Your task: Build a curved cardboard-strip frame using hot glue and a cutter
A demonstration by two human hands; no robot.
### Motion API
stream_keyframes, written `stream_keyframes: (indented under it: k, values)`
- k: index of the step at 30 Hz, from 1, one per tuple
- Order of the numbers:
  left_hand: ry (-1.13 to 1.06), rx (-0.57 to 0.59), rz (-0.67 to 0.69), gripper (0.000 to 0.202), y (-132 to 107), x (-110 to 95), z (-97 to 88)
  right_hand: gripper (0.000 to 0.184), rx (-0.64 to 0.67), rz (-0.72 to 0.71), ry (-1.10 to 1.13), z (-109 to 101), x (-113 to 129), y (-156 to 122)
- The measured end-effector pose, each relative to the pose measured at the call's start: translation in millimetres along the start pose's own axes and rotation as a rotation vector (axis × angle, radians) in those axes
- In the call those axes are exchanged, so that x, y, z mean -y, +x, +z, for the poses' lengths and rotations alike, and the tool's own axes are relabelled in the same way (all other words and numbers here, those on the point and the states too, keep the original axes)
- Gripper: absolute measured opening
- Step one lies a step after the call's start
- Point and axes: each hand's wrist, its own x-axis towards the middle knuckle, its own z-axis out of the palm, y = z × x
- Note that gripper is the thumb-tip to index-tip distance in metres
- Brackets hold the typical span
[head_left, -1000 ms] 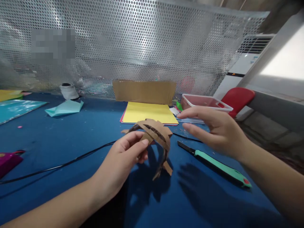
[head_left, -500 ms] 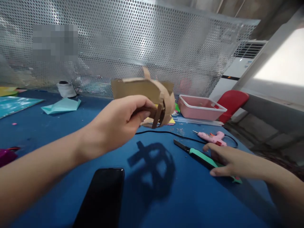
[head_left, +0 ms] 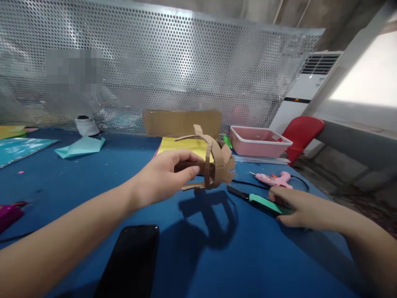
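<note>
My left hand (head_left: pixel 169 176) pinches a strip of a curved cardboard piece (head_left: pixel 219 163), built from bent brown strips with several tabs sticking out. It is held above the blue table, and its shadow falls below it. My right hand (head_left: pixel 299 207) is closed round the green and black handle of a utility knife (head_left: pixel 263 203). The knife's dark blade points left and away from me, low over the table or on it. Part of its handle is hidden under my fingers. A pink glue gun (head_left: pixel 274 179) lies just beyond my right hand.
A black phone (head_left: pixel 130 260) lies in front. Behind are yellow paper (head_left: pixel 173 145), a cardboard sheet (head_left: pixel 182 123) and a pink basket (head_left: pixel 259 142) with clear sticks (head_left: pixel 263 159). Folded teal paper (head_left: pixel 81 147) and a purple object (head_left: pixel 9 216) are at left; a red chair (head_left: pixel 305 134) is right.
My left hand has lowered the cardboard piece and turned it, shifting it slightly right. My right hand's fingers have closed round the knife's handle.
</note>
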Motion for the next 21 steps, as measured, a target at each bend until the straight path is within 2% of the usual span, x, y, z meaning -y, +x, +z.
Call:
stream_keyframes:
  k: [3, 6, 11, 16, 21]
  values:
    - [-0.249, -0.045, -0.158, 0.015, 5.5, -1.8, -4.6, 0.022, 0.162, 0.012, 0.039, -0.5, 8.6, 3.4]
    - [-0.506, -0.120, -0.264, 0.011, 15.9, -3.0, -11.1, 0.031, 0.138, 0.012, 0.049, -1.3, 17.8, 5.4]
    - [-0.832, -0.329, -0.301, 0.019, 39.6, -2.8, -23.8, 0.029, 0.028, -0.002, 0.036, 5.6, 20.9, 9.0]
    - [-0.862, -0.397, -0.339, 0.020, 53.1, 8.3, -26.1, 0.024, -0.063, -0.058, 0.032, 9.4, 23.5, 11.0]
    - [-0.845, -0.371, -0.379, 0.016, 44.7, 21.4, -16.0, 0.024, -0.086, -0.048, 0.018, 10.2, 32.4, 12.7]
